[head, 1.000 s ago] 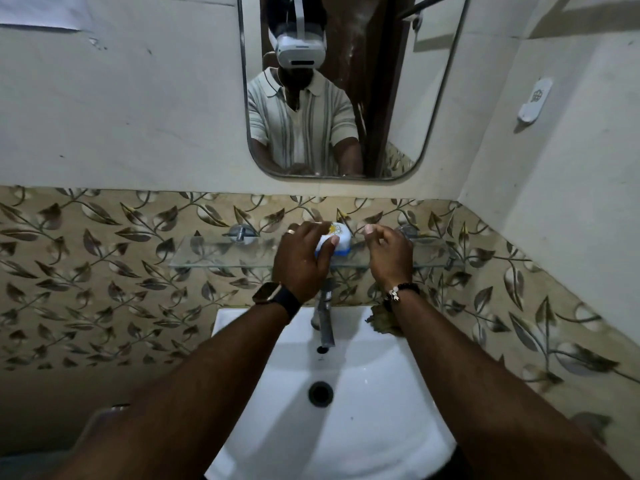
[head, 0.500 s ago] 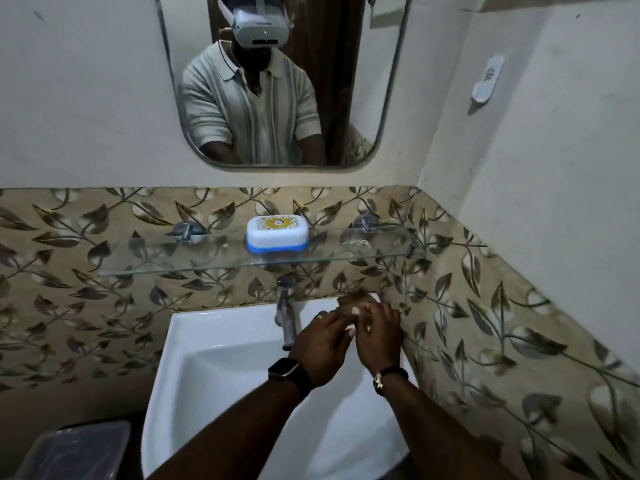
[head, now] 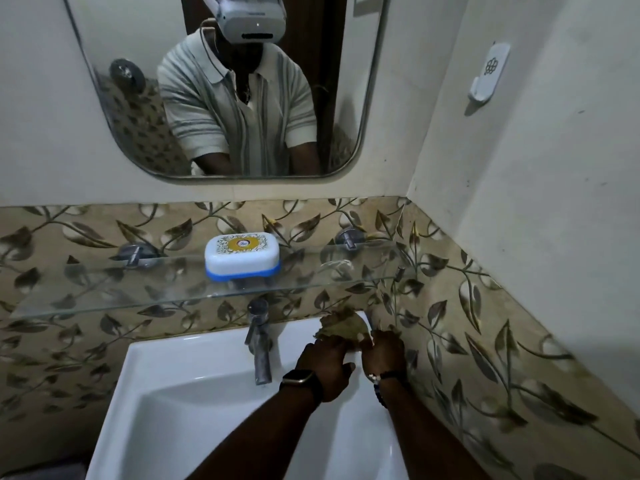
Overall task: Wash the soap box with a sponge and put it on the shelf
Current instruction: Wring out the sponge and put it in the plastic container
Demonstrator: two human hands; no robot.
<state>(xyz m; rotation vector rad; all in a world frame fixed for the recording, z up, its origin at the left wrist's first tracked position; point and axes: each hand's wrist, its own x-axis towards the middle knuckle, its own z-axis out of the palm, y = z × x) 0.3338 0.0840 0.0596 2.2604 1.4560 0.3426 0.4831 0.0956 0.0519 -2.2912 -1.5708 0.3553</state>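
The soap box point(head: 242, 255), white with a blue base and a yellow label on its lid, stands closed on the glass shelf point(head: 104, 292), with no hand near it. A brownish sponge point(head: 341, 325) lies on the back right corner of the white sink point(head: 194, 403). My left hand point(head: 325, 362) and my right hand point(head: 382, 351) are side by side just in front of the sponge, with their fingertips at its near edge. The fingers are curled over it, and whether they grip it is hidden.
A metal tap point(head: 258, 341) rises from the sink's back rim, left of my hands and under the shelf. A mirror point(head: 221, 98) hangs above. The right wall point(head: 519, 237) stands close to my right hand and carries a small white holder point(head: 488, 76).
My hands let go of the soap box on the shelf and dropped to the sponge at the sink's back right corner. The view has shifted down and to the right.
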